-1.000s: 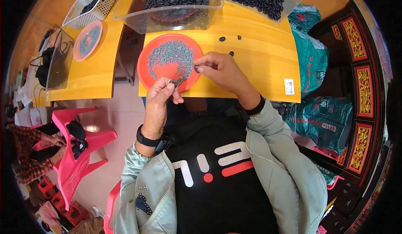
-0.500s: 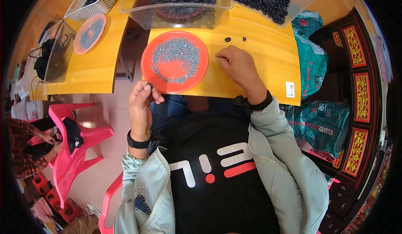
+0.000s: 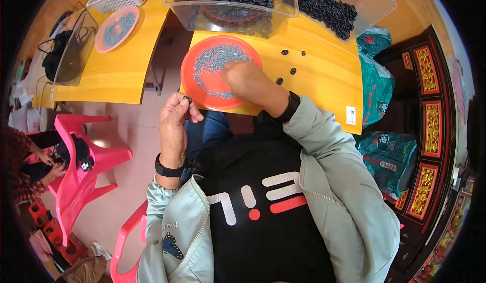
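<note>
My left hand [image 3: 175, 121] is closed at the near left of the red plate [image 3: 191, 93], pinching a small black oval part [image 3: 188, 99] between thumb and fingers. My right hand [image 3: 243, 79] reaches over the same plate, curled downward, its fingertips at the small grey metal pins [image 3: 215, 57] heaped there. The back of that hand hides what its fingers hold, if anything. To the right of the plate, several small black parts lie loose on the yellow table [image 3: 324, 88], among them an oval one [image 3: 293, 71].
At the table's far side stand two clear plastic bins [image 3: 283, 10] of black parts. On another table to the left are a pink plate [image 3: 132, 25] of pins and a white basket [image 3: 114, 2]. Pink plastic chairs [image 3: 96, 161] and green sacks [image 3: 387, 151] flank me. A person's hands [image 3: 53, 166] work at far left.
My right hand has moved left from the bare table onto the plate of pins. Two black parts now show near where it was. My left hand keeps its part; the view has shifted slightly.
</note>
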Motion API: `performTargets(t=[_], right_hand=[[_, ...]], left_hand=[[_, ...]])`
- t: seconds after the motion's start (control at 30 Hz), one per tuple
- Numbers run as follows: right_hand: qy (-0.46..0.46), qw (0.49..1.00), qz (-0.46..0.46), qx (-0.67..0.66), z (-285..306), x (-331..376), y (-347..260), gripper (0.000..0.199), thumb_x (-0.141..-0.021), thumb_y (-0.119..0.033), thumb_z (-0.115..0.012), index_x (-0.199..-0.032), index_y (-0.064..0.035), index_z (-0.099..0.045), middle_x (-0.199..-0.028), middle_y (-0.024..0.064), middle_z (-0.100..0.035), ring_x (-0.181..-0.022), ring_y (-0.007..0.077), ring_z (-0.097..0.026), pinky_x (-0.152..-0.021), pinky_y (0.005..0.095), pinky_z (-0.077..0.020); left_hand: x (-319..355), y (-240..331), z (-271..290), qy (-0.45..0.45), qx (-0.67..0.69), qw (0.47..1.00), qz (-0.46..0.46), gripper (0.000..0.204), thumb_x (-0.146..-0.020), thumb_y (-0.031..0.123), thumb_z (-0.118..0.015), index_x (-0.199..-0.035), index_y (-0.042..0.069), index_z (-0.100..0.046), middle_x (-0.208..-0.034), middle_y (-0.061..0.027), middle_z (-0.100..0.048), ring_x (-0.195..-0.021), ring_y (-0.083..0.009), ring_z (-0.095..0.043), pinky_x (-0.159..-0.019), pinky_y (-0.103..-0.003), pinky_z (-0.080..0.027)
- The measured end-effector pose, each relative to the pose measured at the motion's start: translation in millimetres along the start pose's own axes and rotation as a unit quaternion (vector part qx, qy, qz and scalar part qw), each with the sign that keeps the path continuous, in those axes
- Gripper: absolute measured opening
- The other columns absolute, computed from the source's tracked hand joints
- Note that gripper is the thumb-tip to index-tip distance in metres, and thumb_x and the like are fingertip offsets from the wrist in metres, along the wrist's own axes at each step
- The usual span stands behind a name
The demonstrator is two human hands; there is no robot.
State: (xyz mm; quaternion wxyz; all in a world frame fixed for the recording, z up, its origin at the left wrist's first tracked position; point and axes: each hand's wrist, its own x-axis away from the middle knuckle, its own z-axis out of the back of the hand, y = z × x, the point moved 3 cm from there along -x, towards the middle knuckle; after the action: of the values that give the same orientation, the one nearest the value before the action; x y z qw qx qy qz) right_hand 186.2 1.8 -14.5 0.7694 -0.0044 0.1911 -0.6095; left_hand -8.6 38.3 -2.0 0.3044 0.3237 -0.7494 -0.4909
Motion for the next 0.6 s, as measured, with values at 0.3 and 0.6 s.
performTargets(t=[0.3, 0.6], right_hand=[[0.035, 0.993, -0.066, -0.089, 3, 0, 8, 0.01, -0.078, -0.008, -0.052, -0.082, -0.0004, -0.057, -0.081, 0.0167, -0.059, -0.077, 0.0341, -0.058, -0.067, 0.0408, -0.0473], [0.051, 0.985, -0.083, -0.145, 12, 3, 18, 0.011, -0.077, -0.002, -0.053, -0.085, -0.0039, -0.061, -0.083, 0.0158, -0.06, -0.077, 0.0334, -0.059, -0.069, 0.0388, -0.0483]], left_hand=[[-2, -2, 4, 0.002, 0.0, 1.0, 0.001, 0.019, -0.092, 0.021, -0.044, -0.083, 0.004, -0.049, -0.069, -0.0068, -0.054, -0.062, -0.0161, -0.055, -0.061, -0.026, -0.041], [-2, -4, 3, 0.001, 0.006, 1.0, 0.009, 0.016, -0.09, 0.019, -0.045, -0.082, 0.006, -0.05, -0.07, -0.0041, -0.055, -0.062, -0.0125, -0.054, -0.06, -0.023, -0.041]])
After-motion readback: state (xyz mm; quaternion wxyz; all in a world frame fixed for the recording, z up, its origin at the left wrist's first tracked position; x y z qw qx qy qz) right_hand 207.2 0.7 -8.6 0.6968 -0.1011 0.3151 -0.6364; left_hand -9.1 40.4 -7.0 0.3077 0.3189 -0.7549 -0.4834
